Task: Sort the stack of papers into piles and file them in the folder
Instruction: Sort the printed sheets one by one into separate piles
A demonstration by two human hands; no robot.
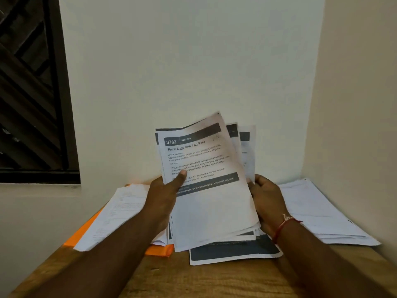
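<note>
Both hands hold your papers (pixel 214 211) up: left hand (pixel 165 196) pinches one side, right hand (pixel 266 201) grips the other. One pile (pixel 120 211) lies on the orange folder (pixel 159 250).

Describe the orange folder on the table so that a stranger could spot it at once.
Start at the wooden table in the corner of the white walls. On its left side lies a pile of white printed sheets, and the flat orange folder lies under that pile, showing along its left edge and near corner. It is the only orange thing among white and grey papers.
</note>
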